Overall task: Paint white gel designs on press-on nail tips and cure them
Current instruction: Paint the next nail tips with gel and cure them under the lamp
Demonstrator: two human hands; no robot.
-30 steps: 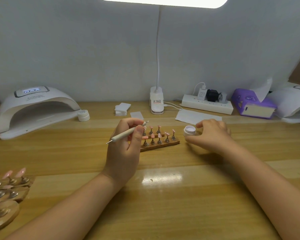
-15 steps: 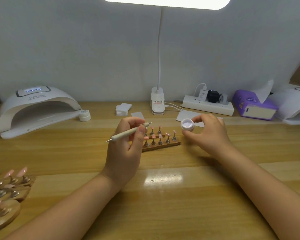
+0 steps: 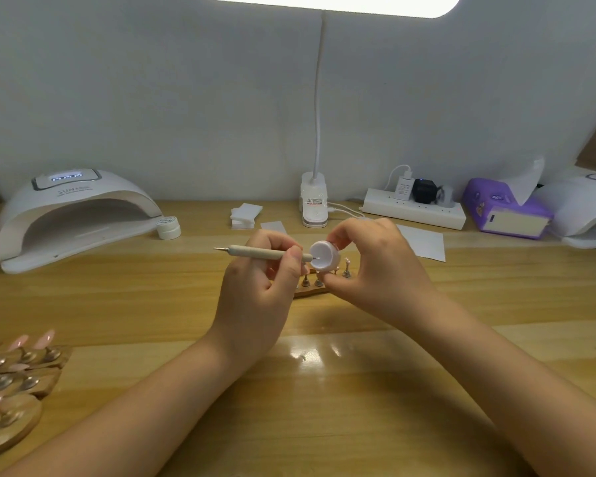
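**Hands meet over the gel pot**

Left hand [image 3: 255,297] of mine pinches the dotting pen [image 3: 262,253], its tip inside the white gel pot [image 3: 324,256] that my right hand [image 3: 376,270] grips, tilted, above the nail-tip stand [image 3: 310,287] on the counter [image 3: 324,407].

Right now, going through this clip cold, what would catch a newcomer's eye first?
Centre frame, the right hand holds a small white gel pot tilted toward the camera, while the left hand grips a dotting pen with its tip at the pot's mouth. Behind and partly hidden by the hands stands a wooden holder of nail tips. At the far left sits a white curing lamp.
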